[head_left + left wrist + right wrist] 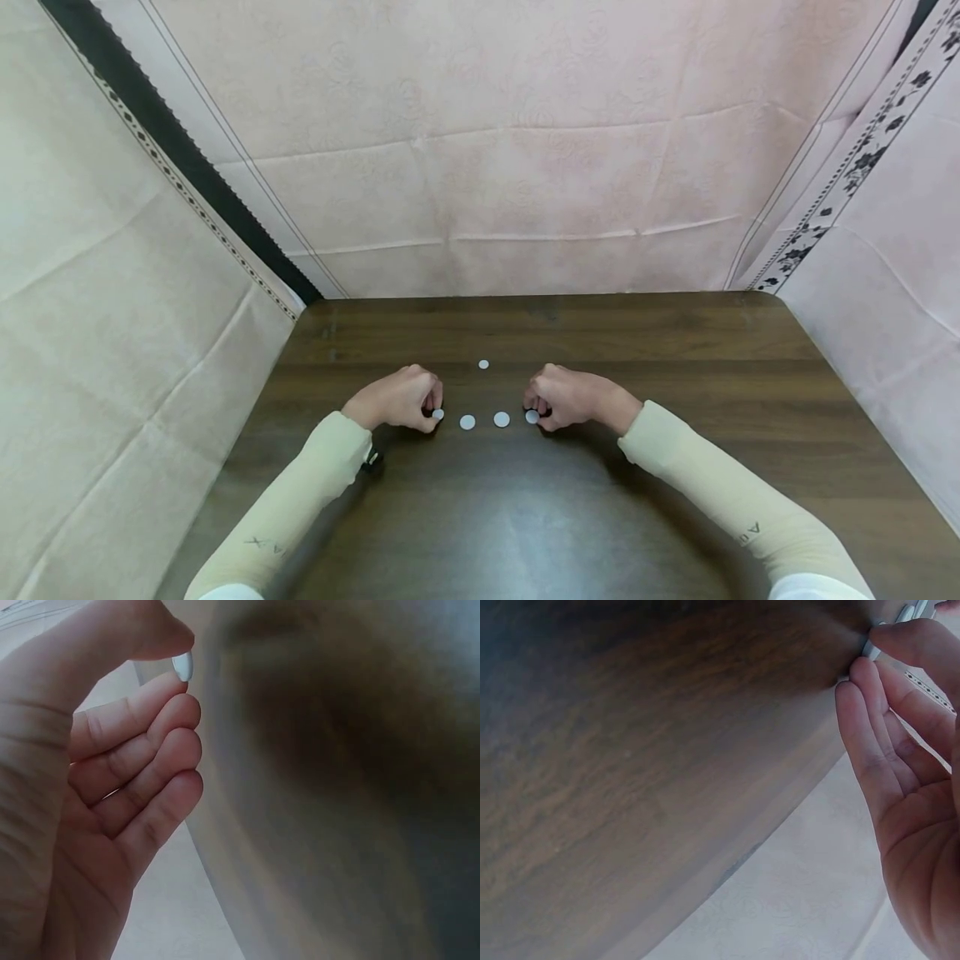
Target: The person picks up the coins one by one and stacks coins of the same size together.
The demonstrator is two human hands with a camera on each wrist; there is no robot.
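In the head view my left hand [403, 397] is low over the brown table, pinching a small white disc [438, 414] between thumb and fingertip. The left wrist view shows this white disc [183, 666] edge-on, with the other fingers curled below it. My right hand [567, 395] faces it from the right and pinches another white disc [532, 417] at the tips of thumb and finger. Seen from the right wrist, that disc [870, 649] is partly hidden by the thumb. Between the hands lie two flat white discs, a left one [467, 422] and a right one [502, 419].
A further white disc [483, 364] lies on the table, farther back and between the hands. The wooden table [510, 517] ends at a straight back edge with rounded corners. Pale cloth [495, 183] hangs behind it and along both sides.
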